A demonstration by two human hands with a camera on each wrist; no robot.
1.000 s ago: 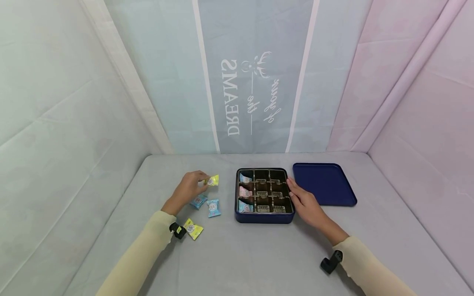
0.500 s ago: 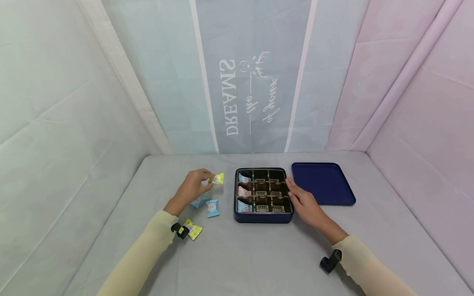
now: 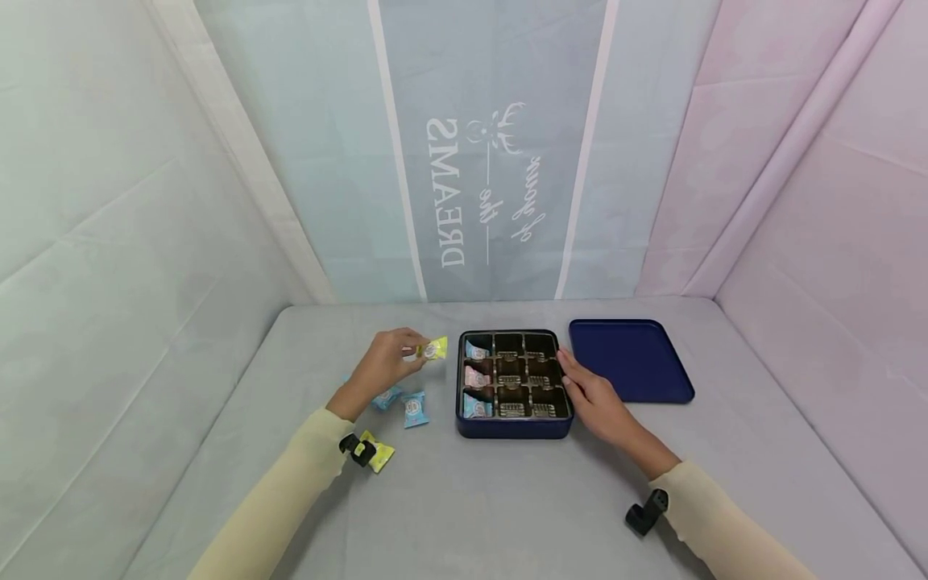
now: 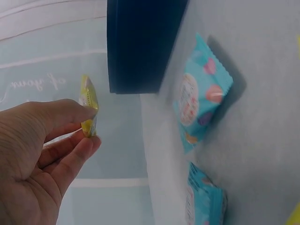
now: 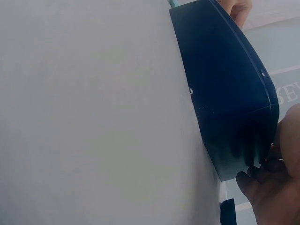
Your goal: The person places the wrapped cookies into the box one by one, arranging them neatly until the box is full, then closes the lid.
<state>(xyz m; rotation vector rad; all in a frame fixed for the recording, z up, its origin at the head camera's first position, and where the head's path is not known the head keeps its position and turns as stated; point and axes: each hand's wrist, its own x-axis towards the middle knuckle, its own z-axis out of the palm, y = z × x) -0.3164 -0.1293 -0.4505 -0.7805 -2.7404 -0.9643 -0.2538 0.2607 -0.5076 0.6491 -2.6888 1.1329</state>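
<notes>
Between thumb and fingertips my left hand (image 3: 387, 362) pinches a yellow wrapped candy (image 3: 436, 349), held above the table just left of a dark blue box (image 3: 515, 428). The left wrist view shows that candy (image 4: 88, 101) edge-on in the hand (image 4: 51, 150). The box has a nine-compartment tray; its left column holds a blue candy (image 3: 477, 350) at the back, a pink candy (image 3: 476, 377) in the middle and a blue candy (image 3: 476, 407) at the front. My right hand (image 3: 600, 408) rests with fairly straight fingers against the box's right side, also seen in the right wrist view (image 5: 276, 187).
Two blue candies (image 3: 416, 410) (image 4: 201, 93) lie on the table below my left hand, and a yellow candy (image 3: 381, 453) lies by the left wrist camera. A blue lid (image 3: 629, 361) lies right of the box. Fabric walls (image 3: 500, 282) stand behind and at both sides.
My left hand has moved right with the yellow candy, closer to the box. The right hand has stayed against the box's side.
</notes>
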